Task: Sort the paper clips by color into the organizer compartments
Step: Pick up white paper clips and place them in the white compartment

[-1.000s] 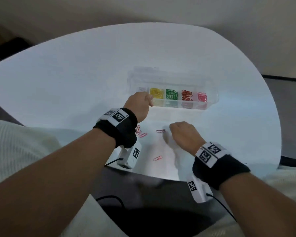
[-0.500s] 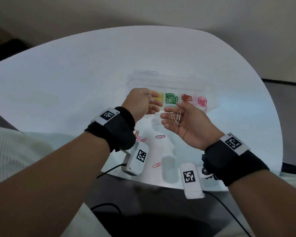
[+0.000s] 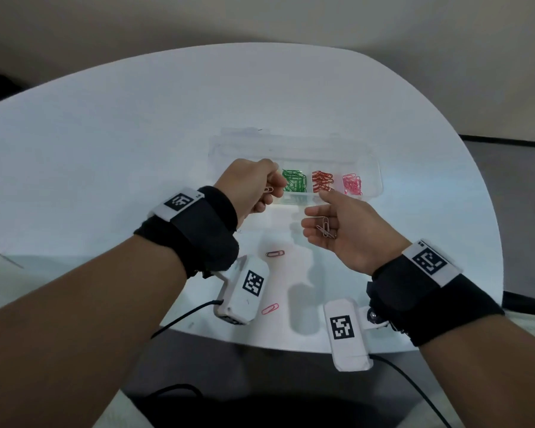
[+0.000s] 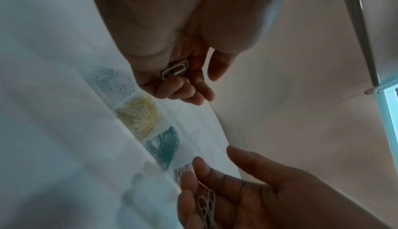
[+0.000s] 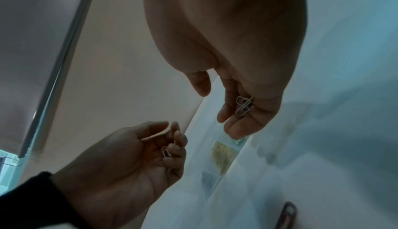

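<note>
A clear organizer [image 3: 373, 168] lies on the white table and holds green clips [image 3: 294, 181], red clips [image 3: 322, 181] and pink clips [image 3: 352, 184]; the left wrist view also shows yellow clips [image 4: 140, 113]. My left hand [image 3: 271, 189] hovers at the organizer's near left end and pinches one pale clip [image 3: 268, 189] in curled fingers [image 4: 172, 86]. My right hand [image 3: 315, 217] is held palm up just right of it. Two or three pale clips [image 3: 325, 227] lie loose on its relaxed fingers [image 5: 237, 127]. The hands are apart.
Two loose pink clips [image 3: 275, 253] [image 3: 270, 308] lie on the table [image 3: 136, 149] below my hands, near its front edge. Wrist camera boxes [image 3: 244, 291] [image 3: 348, 332] and cables hang under both wrists.
My right hand rose from the table and turned palm up with pale clips on it. My left hand met it, then drew back left pinching one clip.
</note>
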